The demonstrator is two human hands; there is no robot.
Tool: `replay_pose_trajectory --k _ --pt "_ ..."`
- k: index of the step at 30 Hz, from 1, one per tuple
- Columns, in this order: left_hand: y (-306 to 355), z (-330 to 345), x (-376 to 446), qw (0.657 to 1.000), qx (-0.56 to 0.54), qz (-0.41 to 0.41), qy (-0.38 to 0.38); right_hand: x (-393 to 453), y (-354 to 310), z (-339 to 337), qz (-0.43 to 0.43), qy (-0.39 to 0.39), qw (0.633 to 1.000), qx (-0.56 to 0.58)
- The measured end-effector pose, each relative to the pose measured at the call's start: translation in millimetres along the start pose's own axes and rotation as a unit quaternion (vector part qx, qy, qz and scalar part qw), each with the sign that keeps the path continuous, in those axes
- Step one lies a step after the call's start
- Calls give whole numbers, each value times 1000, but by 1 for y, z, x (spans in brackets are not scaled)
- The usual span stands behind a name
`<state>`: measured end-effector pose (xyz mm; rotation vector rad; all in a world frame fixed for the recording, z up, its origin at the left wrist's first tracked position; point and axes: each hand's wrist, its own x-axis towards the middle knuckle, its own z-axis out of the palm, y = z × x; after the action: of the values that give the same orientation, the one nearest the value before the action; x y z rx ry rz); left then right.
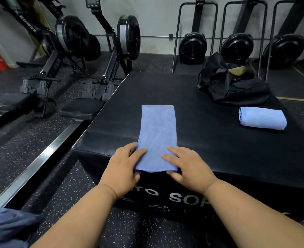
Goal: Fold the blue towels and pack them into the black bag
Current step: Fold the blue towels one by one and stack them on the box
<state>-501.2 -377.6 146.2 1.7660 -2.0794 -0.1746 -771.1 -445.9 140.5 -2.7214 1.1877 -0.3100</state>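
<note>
The towel lies flat on the black box, folded into a long strip that points away from the person. Its near end hangs a bit over the box edge, I think so the hands can get under it for the next fold.

The left hand is at the towel's near left corner, fingers bent around the edge, holding it. The right hand lies on the near right corner with fingers almost straight, pressing it down.

Right of the towel lies a second towel, already folded. Just behind that one sits the bag, open and floppy, ready for packing.
</note>
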Motion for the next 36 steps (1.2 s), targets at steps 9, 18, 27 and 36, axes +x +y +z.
replay_pose_trajectory --k 9,18,27,36 --pt "-21 18 0 994 -62 13 86 -3 -1 -2 38 38 994 91" --pt "-9 2 12 984 -160 -7 79 5 -1 -11 91 74 971 207" --pt "-2 4 31 957 -238 -143 80 22 -2 -8 208 123 916 321" --pt "5 2 38 951 -216 -207 73 37 -11 -10 273 119 924 240"
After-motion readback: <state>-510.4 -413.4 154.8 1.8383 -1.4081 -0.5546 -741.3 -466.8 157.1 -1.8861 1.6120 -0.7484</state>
